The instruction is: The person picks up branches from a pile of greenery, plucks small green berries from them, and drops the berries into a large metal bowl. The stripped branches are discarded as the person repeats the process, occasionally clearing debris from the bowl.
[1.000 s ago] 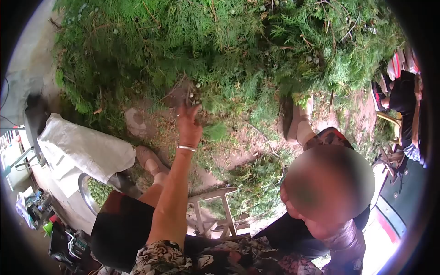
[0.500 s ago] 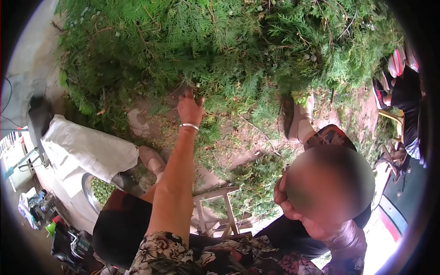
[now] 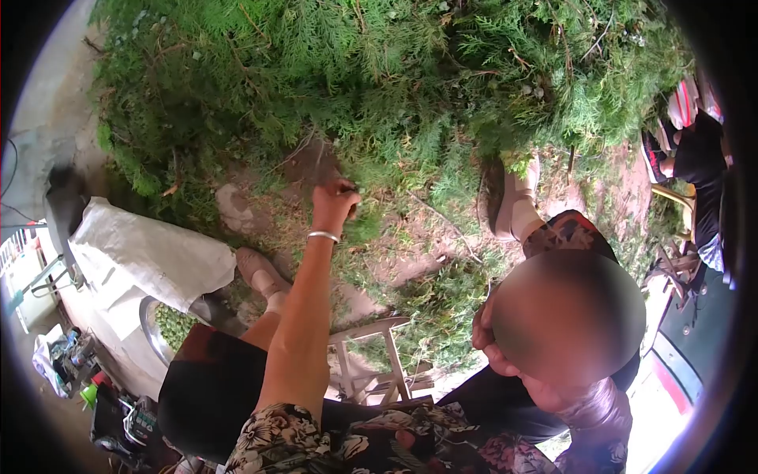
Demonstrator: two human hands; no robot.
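My left hand (image 3: 335, 203), with a bracelet at its wrist, is above the littered ground just in front of a large heap of green branches (image 3: 379, 71). Its fingers are curled closed; what they hold is too small to tell. A thin twig (image 3: 296, 148) lies near its fingertips. My right hand (image 3: 496, 347) is by my right knee, its visible fingers curled, and a round blurred patch hides much of it and anything in it.
A wooden frame (image 3: 387, 346) stands between my legs. At left are a white sheet (image 3: 150, 253) and a round metal pan (image 3: 150, 330) holding small green pieces. Cut sprigs (image 3: 446, 304) lie on the ground. Part of another person (image 3: 699, 166) shows at far right.
My left hand has drawn back from the edge of the branch heap toward me, and its fingers have curled in. My right hand has stayed in place.
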